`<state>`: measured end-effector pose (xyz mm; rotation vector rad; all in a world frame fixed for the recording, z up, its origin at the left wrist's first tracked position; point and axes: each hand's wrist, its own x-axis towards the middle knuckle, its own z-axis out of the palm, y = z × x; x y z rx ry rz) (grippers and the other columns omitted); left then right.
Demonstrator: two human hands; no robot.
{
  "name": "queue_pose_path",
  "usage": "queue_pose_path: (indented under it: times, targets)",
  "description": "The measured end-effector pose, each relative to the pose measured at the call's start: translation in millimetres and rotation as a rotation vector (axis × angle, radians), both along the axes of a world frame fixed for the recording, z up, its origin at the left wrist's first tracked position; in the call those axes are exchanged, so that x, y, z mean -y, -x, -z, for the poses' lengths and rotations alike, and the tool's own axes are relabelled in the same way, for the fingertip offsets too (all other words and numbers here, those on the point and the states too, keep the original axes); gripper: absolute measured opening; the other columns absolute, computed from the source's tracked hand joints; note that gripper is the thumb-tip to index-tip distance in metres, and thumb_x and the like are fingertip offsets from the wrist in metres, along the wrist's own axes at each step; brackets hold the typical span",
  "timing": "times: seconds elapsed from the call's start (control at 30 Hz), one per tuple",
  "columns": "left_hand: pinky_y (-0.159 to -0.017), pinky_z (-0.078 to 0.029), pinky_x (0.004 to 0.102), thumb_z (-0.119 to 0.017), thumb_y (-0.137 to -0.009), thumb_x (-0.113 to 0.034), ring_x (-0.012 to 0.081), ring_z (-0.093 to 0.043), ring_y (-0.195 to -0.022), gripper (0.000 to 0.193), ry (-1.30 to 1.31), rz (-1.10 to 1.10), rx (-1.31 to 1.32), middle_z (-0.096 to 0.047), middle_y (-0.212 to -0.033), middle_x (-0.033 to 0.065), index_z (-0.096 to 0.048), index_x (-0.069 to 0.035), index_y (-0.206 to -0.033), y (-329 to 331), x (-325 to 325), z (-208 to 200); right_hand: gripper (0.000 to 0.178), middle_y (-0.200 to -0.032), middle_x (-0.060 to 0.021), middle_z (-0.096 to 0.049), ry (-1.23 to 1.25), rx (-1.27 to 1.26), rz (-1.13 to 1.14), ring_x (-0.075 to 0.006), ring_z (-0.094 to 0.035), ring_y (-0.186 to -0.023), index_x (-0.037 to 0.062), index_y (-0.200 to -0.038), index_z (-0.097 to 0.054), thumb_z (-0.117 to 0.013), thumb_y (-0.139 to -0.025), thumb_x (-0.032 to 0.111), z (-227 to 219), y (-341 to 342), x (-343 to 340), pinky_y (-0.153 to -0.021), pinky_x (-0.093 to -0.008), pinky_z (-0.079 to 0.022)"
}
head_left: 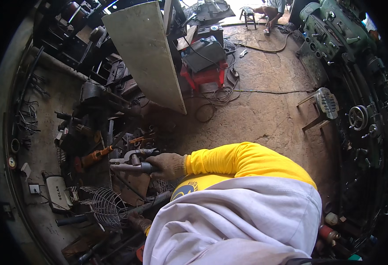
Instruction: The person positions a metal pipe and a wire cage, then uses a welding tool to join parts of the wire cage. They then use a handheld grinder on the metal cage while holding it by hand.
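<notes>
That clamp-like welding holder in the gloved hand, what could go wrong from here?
The right hand grips the metal holder over a crowded bench of dark scrap, so it could snag or knock a piece off. The left hand rests on a pipe beside a wire cage whose thin wires might catch the glove. Loose cables coil on the floor behind, a possible trip hazard.

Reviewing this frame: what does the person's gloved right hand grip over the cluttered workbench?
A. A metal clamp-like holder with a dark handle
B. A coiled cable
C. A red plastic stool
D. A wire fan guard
A: the right hand, in a worn glove, wraps the handle of a metal clamp-like holder whose jaws point left; the wire fan guard lies lower, untouched by it.
</notes>
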<state>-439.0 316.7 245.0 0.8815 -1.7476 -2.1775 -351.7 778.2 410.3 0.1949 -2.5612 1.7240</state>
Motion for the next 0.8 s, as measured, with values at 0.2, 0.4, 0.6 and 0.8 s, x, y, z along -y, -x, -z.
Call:
queue_pose_path:
  times: [0.2, 0.4, 0.6, 0.8]
  targets:
    - [-0.098, -0.051, 0.0389, -0.045, -0.105, -0.025, 0.0215, -0.060, -0.110, 0.043, -0.014, -0.012, 0.008, -0.057, -0.131, 0.0114, -0.043, -0.009, -0.144, -1, -1, 4, 0.050, -0.107, -0.0220, -0.068, 0.029, 0.012, 0.018, -0.0403, -0.064, -0.102, 0.0051, -0.124, -0.057, -0.070, -0.084, 0.033, 2, -2, 0, -0.089, -0.0478, -0.050]
    - [-0.099, -0.051, 0.0398, -0.043, -0.105, -0.026, 0.0221, -0.059, -0.112, 0.045, -0.027, -0.006, 0.020, -0.056, -0.134, 0.0118, -0.040, -0.010, -0.148, -4, -3, 9, 0.050, -0.109, -0.0226, -0.067, 0.017, 0.044, 0.037, -0.0405, -0.064, -0.103, 0.0055, -0.123, -0.057, -0.071, -0.083, 0.033, 6, -6, -8, -0.090, -0.0477, -0.050]
    - [-0.100, -0.050, 0.0408, -0.042, -0.106, -0.028, 0.0227, -0.058, -0.113, 0.048, -0.077, 0.040, -0.025, -0.054, -0.136, 0.0122, -0.037, -0.011, -0.151, 0, 10, 20, 0.054, -0.108, -0.0245, -0.067, 0.008, -0.021, 0.030, -0.0416, -0.064, -0.102, 0.0023, -0.126, -0.057, -0.070, -0.085, 0.035, 4, 2, -2, -0.089, -0.0467, -0.050]
    - [-0.098, -0.047, 0.0443, -0.051, -0.101, -0.031, 0.0264, -0.054, -0.117, 0.046, -0.168, 0.157, -0.197, -0.051, -0.138, 0.0111, -0.045, -0.012, -0.142, -23, -48, -9, 0.054, -0.100, -0.0228, -0.070, -0.053, -0.186, 0.066, -0.0358, -0.070, -0.092, 0.0009, -0.128, -0.056, -0.074, -0.088, 0.033, 36, 24, 11, -0.080, -0.0415, -0.055]
